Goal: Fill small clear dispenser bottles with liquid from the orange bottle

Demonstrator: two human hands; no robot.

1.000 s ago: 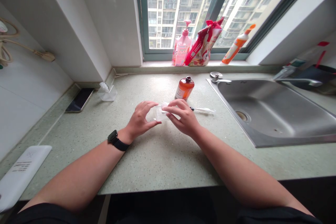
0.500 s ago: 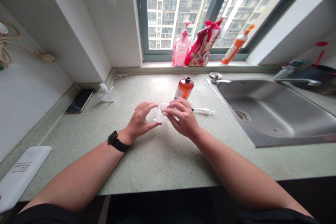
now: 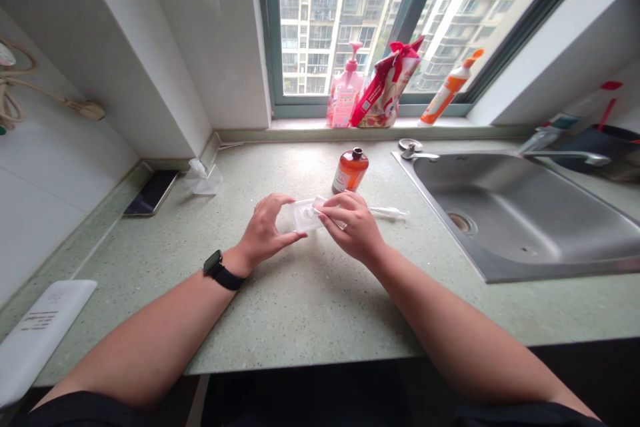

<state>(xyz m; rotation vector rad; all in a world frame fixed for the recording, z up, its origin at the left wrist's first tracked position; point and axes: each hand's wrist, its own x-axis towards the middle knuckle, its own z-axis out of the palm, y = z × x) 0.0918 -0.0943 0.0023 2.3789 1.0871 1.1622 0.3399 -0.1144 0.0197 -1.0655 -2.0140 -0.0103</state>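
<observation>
My left hand [image 3: 267, 227] curves its thumb and fingers around a small clear plastic box [image 3: 303, 215], which lies low over the counter. At the box's right side, my right hand [image 3: 353, 225] has its fingers pinched on a thin whitish piece [image 3: 320, 203]; its kind is hard to make out, and the fingers hide part of it. Just behind the right hand stands an uncapped amber bottle [image 3: 351, 171] with a dark neck. A slim clear item [image 3: 391, 213] sticks out to the right of that hand, its near end hidden.
A second clear container [image 3: 204, 180] with crumpled white stuff stands at left, near a phone [image 3: 151, 192]. A white slab-like device [image 3: 47, 333] lies front left. The steel sink [image 3: 480, 270] is at right. A pink pump bottle [image 3: 345, 97], a red bag [image 3: 387, 87] and an orange bottle [image 3: 447, 93] line the windowsill.
The right fingers have shifted slightly right, and more of the clear box and the whitish piece shows between the hands. The left hand stays nearly in place.
</observation>
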